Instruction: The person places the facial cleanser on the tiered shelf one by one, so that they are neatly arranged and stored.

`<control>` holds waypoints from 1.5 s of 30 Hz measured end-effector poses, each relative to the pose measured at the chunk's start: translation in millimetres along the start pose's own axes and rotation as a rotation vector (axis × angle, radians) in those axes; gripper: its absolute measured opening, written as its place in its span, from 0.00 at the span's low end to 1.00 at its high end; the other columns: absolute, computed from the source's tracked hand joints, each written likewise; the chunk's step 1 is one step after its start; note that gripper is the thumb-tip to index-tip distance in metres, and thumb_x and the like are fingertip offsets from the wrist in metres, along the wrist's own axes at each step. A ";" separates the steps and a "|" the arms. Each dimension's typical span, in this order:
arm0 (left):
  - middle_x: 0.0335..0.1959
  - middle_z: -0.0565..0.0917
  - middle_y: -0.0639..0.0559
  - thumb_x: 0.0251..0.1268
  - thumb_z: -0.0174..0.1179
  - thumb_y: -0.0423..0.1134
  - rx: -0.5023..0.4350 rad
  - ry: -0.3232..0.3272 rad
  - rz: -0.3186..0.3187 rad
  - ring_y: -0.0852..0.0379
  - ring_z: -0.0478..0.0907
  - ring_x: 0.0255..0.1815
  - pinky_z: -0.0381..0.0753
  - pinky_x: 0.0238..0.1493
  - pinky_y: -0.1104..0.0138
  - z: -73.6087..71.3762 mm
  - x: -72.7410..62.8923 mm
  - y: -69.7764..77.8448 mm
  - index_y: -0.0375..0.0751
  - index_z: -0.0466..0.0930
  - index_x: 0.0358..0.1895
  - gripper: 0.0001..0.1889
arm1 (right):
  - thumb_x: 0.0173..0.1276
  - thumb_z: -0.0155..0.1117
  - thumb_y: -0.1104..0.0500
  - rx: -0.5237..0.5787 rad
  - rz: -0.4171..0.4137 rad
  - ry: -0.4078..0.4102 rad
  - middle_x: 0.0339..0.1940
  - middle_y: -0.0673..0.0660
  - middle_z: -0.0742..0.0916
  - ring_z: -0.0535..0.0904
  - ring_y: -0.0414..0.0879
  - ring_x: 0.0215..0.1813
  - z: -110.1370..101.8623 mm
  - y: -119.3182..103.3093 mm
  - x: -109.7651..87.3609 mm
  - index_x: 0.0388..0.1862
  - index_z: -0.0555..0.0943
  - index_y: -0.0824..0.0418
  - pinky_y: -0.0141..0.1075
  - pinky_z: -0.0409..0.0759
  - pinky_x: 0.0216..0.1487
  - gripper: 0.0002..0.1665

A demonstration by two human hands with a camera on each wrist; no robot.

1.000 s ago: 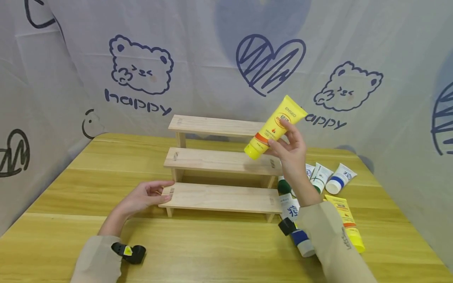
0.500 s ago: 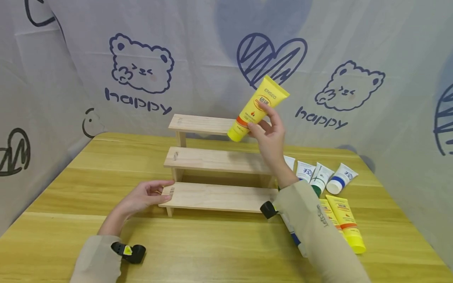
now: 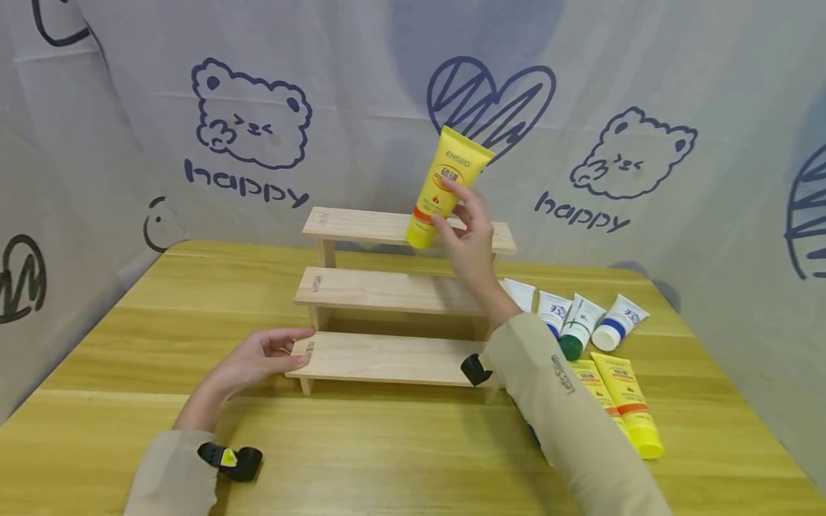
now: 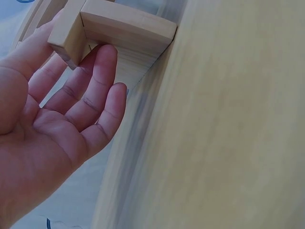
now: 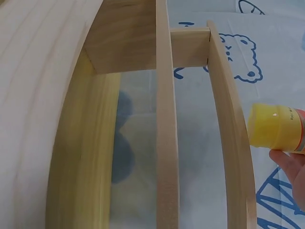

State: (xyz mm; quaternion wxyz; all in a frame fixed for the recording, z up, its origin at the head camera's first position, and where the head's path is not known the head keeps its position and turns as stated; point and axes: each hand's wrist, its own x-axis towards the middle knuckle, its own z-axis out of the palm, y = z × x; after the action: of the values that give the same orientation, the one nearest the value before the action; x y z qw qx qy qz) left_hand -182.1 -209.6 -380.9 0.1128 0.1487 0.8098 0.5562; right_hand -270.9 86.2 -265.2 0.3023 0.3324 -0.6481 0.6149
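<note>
In the head view, the right hand [image 3: 470, 233] pinches a yellow tube [image 3: 434, 192] between thumb and fingers, cap down and tilted, in front of the top step of a wooden stand [image 3: 387, 290]. The slanted cap could catch the step's edge, and, if released at this tilt, the tube would probably topple. The left hand [image 3: 267, 351] grips the left end of the lowest step; a knock on the stand might shift it if that hold is light. The right sleeve [image 3: 548, 387] passes over tubes at the stand's right, so a low forearm could brush them. The bench [image 3: 323, 459] is yellowish, wood-grained; on it lie white tubes [image 3: 582, 320] and two more yellow tubes [image 3: 626, 394]. Behind hangs a pale cloth [image 3: 368, 107] printed with bears, hearts and "happy".

In the left wrist view, the fingers curl around the board's end beside a leg; how firmly they press I cannot tell. A stretch of bench fills the right side, blurred.

In the right wrist view, the cap is just beside the top board; whether they touch I cannot tell. Misjudging that gap would likely cause a bump. The printed cloth shows beyond the boards.
</note>
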 end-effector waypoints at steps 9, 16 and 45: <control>0.35 0.68 0.43 0.57 0.60 0.38 -0.006 0.010 -0.008 0.56 0.69 0.30 0.73 0.31 0.66 -0.7 -2.8 -1.2 0.29 0.66 0.59 0.28 | 0.59 0.53 0.78 -0.152 -0.053 -0.083 0.56 0.65 0.71 0.73 0.53 0.47 13.4 3.0 7.3 0.56 0.69 0.69 0.38 0.77 0.39 0.25; 0.36 0.69 0.43 0.58 0.60 0.39 -0.001 0.008 -0.011 0.56 0.70 0.31 0.73 0.31 0.66 -1.1 -1.8 -0.7 0.29 0.66 0.59 0.28 | 0.60 0.52 0.78 -0.132 0.039 -0.081 0.62 0.63 0.68 0.72 0.54 0.53 16.7 2.8 10.8 0.64 0.58 0.68 0.40 0.75 0.44 0.33; 0.34 0.69 0.44 0.58 0.60 0.37 -0.015 -0.008 0.014 0.58 0.68 0.29 0.72 0.30 0.66 -1.7 0.2 -0.4 0.29 0.66 0.59 0.27 | 0.57 0.61 0.72 -0.224 0.362 -0.026 0.47 0.64 0.79 0.77 0.50 0.47 41.4 13.8 -0.8 0.55 0.71 0.71 0.28 0.73 0.44 0.25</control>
State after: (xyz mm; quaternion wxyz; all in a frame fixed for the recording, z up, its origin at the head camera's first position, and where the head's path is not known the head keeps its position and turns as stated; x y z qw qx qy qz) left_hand -182.9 -211.2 -380.6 0.1133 0.1555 0.8042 0.5623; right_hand -280.8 45.2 -276.6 0.2134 0.1826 -0.7656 0.5788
